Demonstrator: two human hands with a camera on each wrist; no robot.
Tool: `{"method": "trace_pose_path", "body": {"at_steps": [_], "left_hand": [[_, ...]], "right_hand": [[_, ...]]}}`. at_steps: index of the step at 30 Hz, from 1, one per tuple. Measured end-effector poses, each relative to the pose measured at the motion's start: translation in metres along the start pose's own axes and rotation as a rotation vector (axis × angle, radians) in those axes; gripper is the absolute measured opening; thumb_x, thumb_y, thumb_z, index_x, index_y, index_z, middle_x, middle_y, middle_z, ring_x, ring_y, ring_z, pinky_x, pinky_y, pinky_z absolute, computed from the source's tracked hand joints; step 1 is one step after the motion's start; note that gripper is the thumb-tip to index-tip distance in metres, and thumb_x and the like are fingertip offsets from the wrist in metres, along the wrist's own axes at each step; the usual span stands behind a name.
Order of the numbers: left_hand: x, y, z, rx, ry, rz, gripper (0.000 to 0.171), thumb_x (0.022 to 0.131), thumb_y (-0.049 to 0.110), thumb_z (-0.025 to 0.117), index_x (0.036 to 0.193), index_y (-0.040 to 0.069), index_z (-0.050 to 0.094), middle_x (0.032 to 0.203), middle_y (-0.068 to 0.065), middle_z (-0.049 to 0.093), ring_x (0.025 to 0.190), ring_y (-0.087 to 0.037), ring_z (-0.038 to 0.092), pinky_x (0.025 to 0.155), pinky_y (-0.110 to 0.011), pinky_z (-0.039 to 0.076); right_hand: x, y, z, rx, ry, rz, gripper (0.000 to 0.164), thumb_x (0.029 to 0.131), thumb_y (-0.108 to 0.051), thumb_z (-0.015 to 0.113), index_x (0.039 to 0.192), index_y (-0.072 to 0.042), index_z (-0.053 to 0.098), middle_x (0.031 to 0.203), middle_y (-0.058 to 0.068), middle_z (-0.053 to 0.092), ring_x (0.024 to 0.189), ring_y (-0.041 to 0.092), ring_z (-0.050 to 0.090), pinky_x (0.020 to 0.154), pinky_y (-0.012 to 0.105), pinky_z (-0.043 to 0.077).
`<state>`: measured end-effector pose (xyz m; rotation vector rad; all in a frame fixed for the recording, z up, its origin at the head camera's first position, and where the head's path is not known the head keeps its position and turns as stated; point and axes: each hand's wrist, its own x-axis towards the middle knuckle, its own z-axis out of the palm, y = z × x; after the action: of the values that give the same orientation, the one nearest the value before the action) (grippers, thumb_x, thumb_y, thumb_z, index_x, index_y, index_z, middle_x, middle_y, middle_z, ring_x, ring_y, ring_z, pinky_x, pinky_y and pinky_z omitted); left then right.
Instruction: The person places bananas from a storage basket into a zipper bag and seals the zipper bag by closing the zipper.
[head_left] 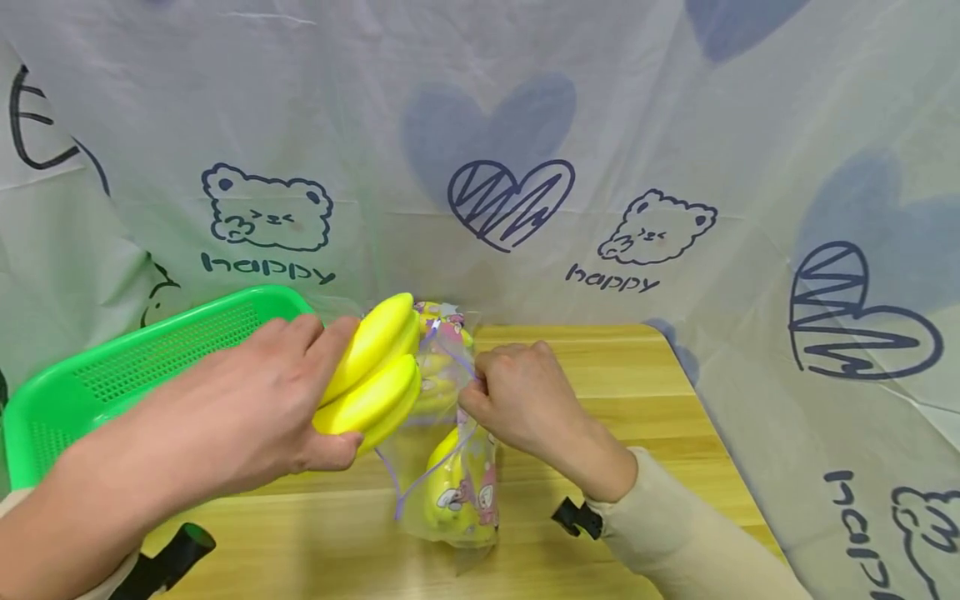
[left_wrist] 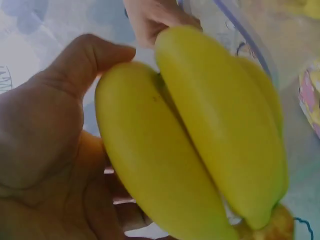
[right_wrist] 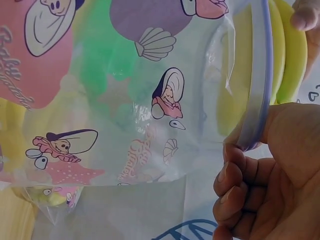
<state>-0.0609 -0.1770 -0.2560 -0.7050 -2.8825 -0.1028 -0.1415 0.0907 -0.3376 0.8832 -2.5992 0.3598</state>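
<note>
My left hand (head_left: 262, 392) grips a bunch of yellow bananas (head_left: 375, 408), thumb on one side and fingers on the other. The bunch is at the opening of a clear plastic zip bag (right_wrist: 150, 125) with a purple edge and printed shells and stars. My right hand (head_left: 528, 408) pinches that purple edge (right_wrist: 257, 110) between thumb and curled fingers, holding the bag up. In the head view, a yellow fruit (head_left: 442, 492) shows through the clear plastic low down. The left wrist view shows the bananas (left_wrist: 155, 150) up close, tips toward the right hand.
A green perforated basket (head_left: 37, 400) stands at the left on the wooden table (head_left: 615, 375). Behind the bananas lies another printed bag (head_left: 453, 321) with yellow in it. A pale curtain (head_left: 375, 83) with bears and hearts hangs along the table's far and right sides.
</note>
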Motion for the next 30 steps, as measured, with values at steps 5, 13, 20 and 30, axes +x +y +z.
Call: {"method": "trace_pose_path", "body": {"at_steps": [5, 13, 20, 30], "left_hand": [[0.003, 0.000, 0.001, -0.056, -0.131, 0.066, 0.058, 0.075, 0.049, 0.078, 0.120, 0.022, 0.054, 0.084, 0.006, 0.047, 0.075, -0.014, 0.046, 0.063, -0.028, 0.039], [0.038, -0.012, 0.009, -0.267, -0.517, 0.142, 0.045, 0.079, 0.047, 0.076, 0.112, 0.022, 0.058, 0.086, 0.003, 0.054, 0.072, -0.012, 0.051, 0.064, -0.028, 0.044], [0.063, -0.006, 0.015, -0.302, -0.600, -0.032, 0.059, 0.087, 0.055, 0.070, 0.119, 0.007, 0.058, 0.079, -0.003, 0.057, 0.067, -0.016, 0.055, 0.062, -0.031, 0.045], [0.070, 0.010, 0.034, -0.316, -0.493, -0.183, 0.099, 0.091, 0.059, 0.067, 0.151, -0.011, 0.033, 0.098, -0.014, 0.066, 0.085, -0.025, 0.063, 0.079, -0.039, 0.052]], "right_hand": [[0.000, -0.002, 0.002, 0.002, -0.009, -0.002, 0.037, 0.079, -0.011, 0.061, 0.054, -0.022, 0.036, 0.052, -0.010, 0.026, 0.049, 0.009, 0.028, 0.057, 0.031, 0.029], [-0.003, -0.009, 0.003, 0.033, 0.025, -0.071, 0.040, 0.079, -0.012, 0.065, 0.053, -0.022, 0.036, 0.052, -0.010, 0.026, 0.047, 0.008, 0.026, 0.054, 0.028, 0.027], [-0.008, -0.018, 0.002, 0.070, -0.028, -0.075, 0.038, 0.080, -0.014, 0.068, 0.055, -0.022, 0.041, 0.053, -0.010, 0.034, 0.047, 0.008, 0.034, 0.057, 0.029, 0.031], [-0.010, -0.020, -0.004, 0.223, -0.161, 0.010, 0.030, 0.085, -0.014, 0.068, 0.062, -0.020, 0.049, 0.058, -0.009, 0.042, 0.051, 0.007, 0.039, 0.054, 0.025, 0.033]]}}
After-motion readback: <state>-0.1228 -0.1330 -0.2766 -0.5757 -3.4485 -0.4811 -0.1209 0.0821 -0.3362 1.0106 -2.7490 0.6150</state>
